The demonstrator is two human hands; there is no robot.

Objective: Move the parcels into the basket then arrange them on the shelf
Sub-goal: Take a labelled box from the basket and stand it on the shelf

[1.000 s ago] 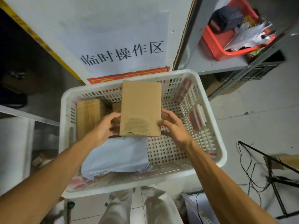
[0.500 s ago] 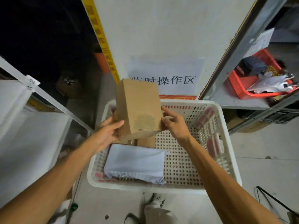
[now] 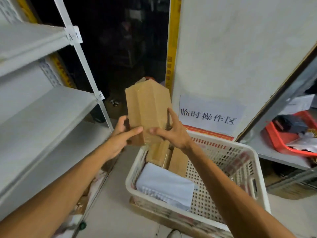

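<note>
Shelving is in hand; a parcel [image 3: 147,110] is clamped by left hand [image 3: 120,136] and right hand [image 3: 173,133], clear of the basket [image 3: 257,170]; carriage to the shelf [image 3: 42,117] is probably required.

A red tray [image 3: 274,136] sits right of a paper sign [image 3: 211,107].

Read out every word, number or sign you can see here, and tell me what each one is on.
"临时操作区": black print on the white paper sheet stuck to the white board.
"2": lower tag on the shelf upright.
"1": upper tag on the same upright; the mark before it is blurred.
Red strip under the sheet: too blurred to read.
Yellow strip: too blurred to read.
Cardboard box: no readable text.
</note>
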